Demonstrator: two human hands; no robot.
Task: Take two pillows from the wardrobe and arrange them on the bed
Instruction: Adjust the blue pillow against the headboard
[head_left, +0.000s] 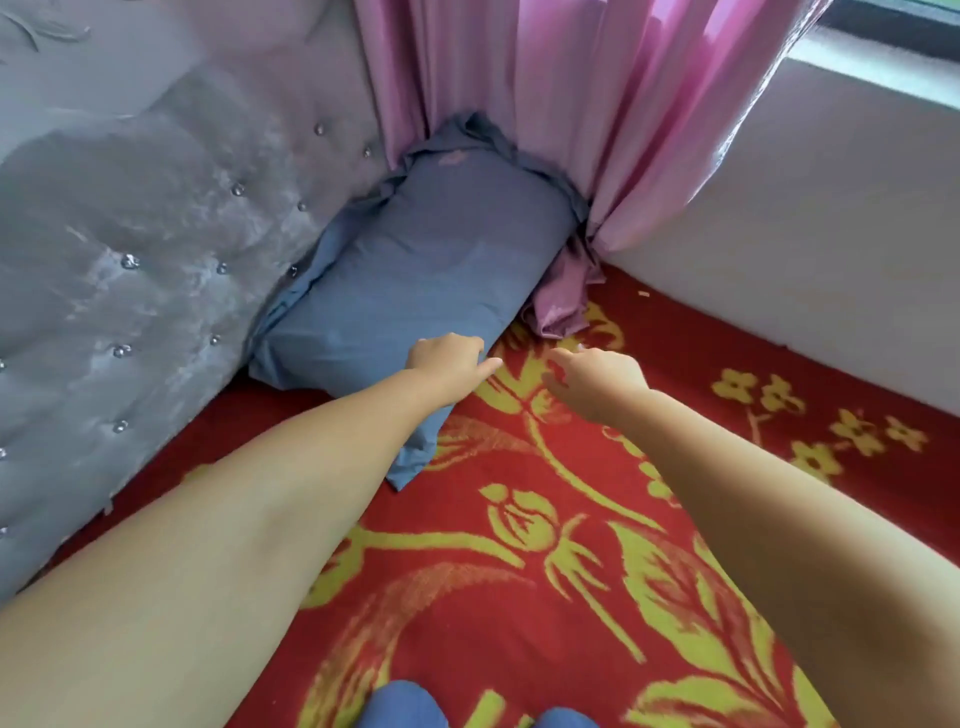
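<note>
A grey-blue pillow lies on the bed, which is covered by a red blanket with yellow flowers. The pillow leans against the grey tufted headboard, its far end tucked under the pink curtain. My left hand rests on the pillow's near edge, fingers loosely curled, thumb pointing right; I cannot tell whether it grips the cloth. My right hand hovers just above the blanket to the right of the pillow, fingers spread, holding nothing. Only one pillow is clearly in view.
A pink curtain hangs in the corner, its hem bunched on the bed beside the pillow. A white wall and window sill run along the bed's right side. Blue cloth shows at the bottom edge.
</note>
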